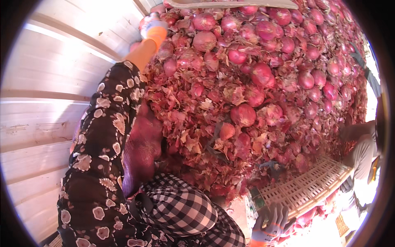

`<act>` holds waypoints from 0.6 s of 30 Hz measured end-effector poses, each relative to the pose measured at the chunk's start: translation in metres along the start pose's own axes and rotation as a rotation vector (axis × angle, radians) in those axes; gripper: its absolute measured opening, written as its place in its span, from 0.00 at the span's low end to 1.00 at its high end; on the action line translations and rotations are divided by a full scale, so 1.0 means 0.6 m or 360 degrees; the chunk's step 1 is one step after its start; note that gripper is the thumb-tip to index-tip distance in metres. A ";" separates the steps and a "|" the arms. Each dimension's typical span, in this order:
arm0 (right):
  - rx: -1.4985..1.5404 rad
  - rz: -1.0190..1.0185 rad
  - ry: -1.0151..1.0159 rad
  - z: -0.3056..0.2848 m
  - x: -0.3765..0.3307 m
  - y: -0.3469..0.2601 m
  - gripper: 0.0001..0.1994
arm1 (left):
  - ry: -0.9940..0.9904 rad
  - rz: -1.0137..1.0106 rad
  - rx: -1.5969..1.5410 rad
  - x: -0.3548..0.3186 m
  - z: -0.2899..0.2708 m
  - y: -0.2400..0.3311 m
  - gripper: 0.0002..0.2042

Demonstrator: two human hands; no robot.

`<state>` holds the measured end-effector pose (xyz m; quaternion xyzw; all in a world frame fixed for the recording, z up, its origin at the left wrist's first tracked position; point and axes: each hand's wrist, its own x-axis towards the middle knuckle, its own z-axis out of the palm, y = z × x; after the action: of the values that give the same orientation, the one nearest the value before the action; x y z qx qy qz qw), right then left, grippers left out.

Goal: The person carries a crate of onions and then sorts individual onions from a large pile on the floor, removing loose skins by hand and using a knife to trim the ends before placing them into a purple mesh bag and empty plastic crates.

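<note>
1. Left hand (153, 28) in orange glove, stretched far up, fingers closed on a red onion (145, 20) atop the heaped pile of red onions and papery skins (247, 82).
2. Right hand (270, 224) in grey glove, fingers spread wide, empty, low beside the cream slatted plastic crate (308, 187).
3. Dark red mesh sack (140, 152) below, seemingly part-filled; most of the pile unsorted.

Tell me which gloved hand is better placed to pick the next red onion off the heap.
Left, probably. The left hand, in its grey-and-orange glove, already reaches into the heap of red onions. The right hand is low down by the cream plastic crate, away from the onions.
</note>
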<state>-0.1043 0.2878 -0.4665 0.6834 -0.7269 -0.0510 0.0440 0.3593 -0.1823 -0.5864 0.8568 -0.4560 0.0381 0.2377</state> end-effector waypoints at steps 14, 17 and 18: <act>-0.0177 -0.0115 -0.0056 -0.002 0.015 0.004 0.16 | -0.0737 0.0554 0.0714 0.192 0.136 -0.145 0.33; -0.0168 -0.0188 -0.0010 0.005 0.021 0.007 0.16 | -0.0739 0.0476 0.0516 0.179 0.039 -0.149 0.29; -0.0177 -0.0113 -0.0081 -0.001 0.014 0.001 0.19 | -0.0849 0.0450 0.0320 0.157 0.038 -0.137 0.27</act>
<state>-0.1056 0.2795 -0.4659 0.7038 -0.6991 -0.1102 0.0616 0.4764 -0.2255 -0.6106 0.7839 -0.6107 -0.1104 0.0161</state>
